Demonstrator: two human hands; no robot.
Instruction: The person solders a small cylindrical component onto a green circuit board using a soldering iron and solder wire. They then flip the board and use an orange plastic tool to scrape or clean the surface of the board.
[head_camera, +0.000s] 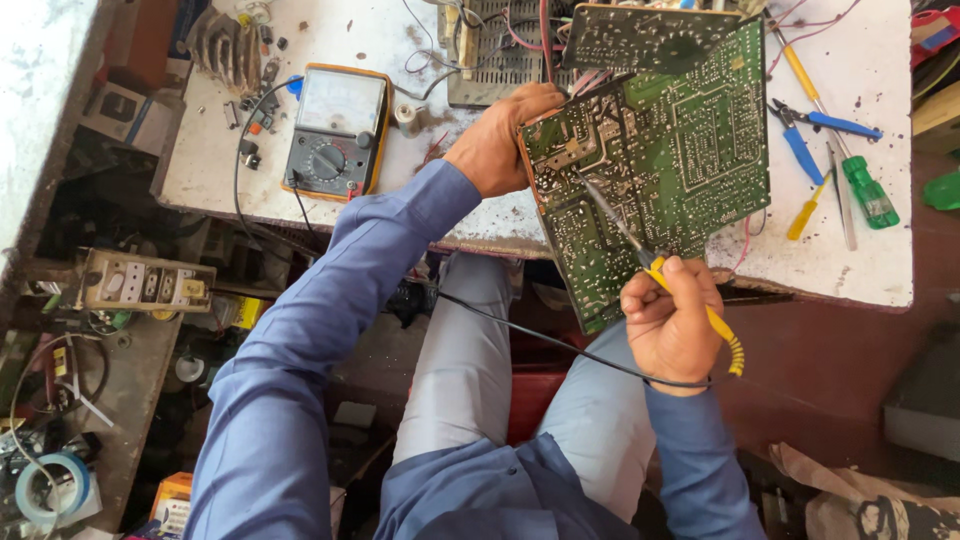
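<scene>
I see the green circuit board (655, 160) tilted up over the near edge of the white tabletop (880, 250), solder side toward me. My left hand (500, 140) grips its left edge; the fingertips are hidden behind the board. My right hand (672, 325), below the board's lower corner, is closed around the yellow handle of a soldering iron (655, 265), and the thin metal tip rests on the board near its middle. The iron's black cord (540, 335) runs left from that hand across my lap. The board's top edge overlaps a darker second board (640, 35), partly cut off. Left of the board lies a multimeter (335, 130). Right of it lie blue-handled pliers (805, 135) and a green screwdriver (868, 190).
</scene>
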